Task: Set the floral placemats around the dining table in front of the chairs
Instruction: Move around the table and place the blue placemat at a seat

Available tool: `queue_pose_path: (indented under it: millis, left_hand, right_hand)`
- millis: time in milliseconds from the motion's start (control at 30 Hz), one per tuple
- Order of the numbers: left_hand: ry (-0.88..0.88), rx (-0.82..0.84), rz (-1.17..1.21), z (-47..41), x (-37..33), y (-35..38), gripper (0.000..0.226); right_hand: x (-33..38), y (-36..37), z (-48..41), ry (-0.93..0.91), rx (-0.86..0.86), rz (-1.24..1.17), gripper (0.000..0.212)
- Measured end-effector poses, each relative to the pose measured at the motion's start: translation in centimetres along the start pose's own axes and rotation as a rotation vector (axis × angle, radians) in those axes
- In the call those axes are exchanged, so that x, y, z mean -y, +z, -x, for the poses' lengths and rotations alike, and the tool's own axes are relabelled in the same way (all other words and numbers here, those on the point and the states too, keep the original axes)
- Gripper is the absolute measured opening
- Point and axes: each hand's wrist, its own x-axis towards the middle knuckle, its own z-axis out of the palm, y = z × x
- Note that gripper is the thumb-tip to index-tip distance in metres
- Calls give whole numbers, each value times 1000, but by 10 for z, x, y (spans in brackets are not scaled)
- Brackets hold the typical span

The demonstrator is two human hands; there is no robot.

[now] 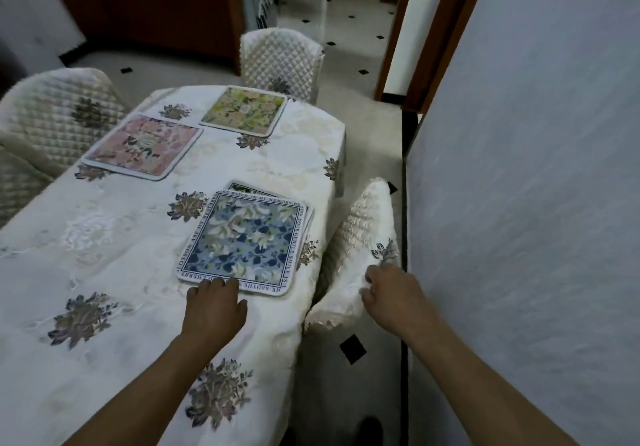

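A blue floral placemat (246,241) lies on top of a small stack near the table's right edge; a corner of another mat (239,187) peeks out beyond it. A pink floral placemat (143,147) lies at the left side, in front of a quilted chair (52,116). A yellow-green floral placemat (244,110) lies at the far end, before another quilted chair (280,59). My left hand (214,307) rests palm down, fingertips on the blue mat's near edge. My right hand (391,293) grips the top of a white-covered chair back (363,244) beside the table.
The table wears a white embroidered cloth (104,272) with dark flower motifs. A textured wall (519,203) stands close on the right, leaving a narrow tiled aisle (346,376). A doorway and wooden cabinet lie beyond the far end.
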Motion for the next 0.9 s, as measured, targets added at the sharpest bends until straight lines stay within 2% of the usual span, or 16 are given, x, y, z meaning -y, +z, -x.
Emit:
queue_pose_path:
  millis: [300, 467, 600, 767, 900]
  left_hand:
    - [-398, 58, -12, -5, -55, 3, 30]
    - [-570, 30, 117, -1, -83, 6, 23]
    - [-726, -25, 387, -9, -94, 19, 20]
    - [-924, 87, 716, -35, -113, 58, 17]
    - [-1182, 150, 1067, -66, -121, 71, 27]
  right_hand:
    - [-29, -15, -153, -442, 90, 32, 23]
    - [-17, -24, -212, -630, 168, 51, 27]
    - [0, -13, -237, -715, 218, 86, 25]
    - [17, 9, -276, -742, 302, 132, 27]
    - [25, 29, -311, -798, 323, 184, 26]
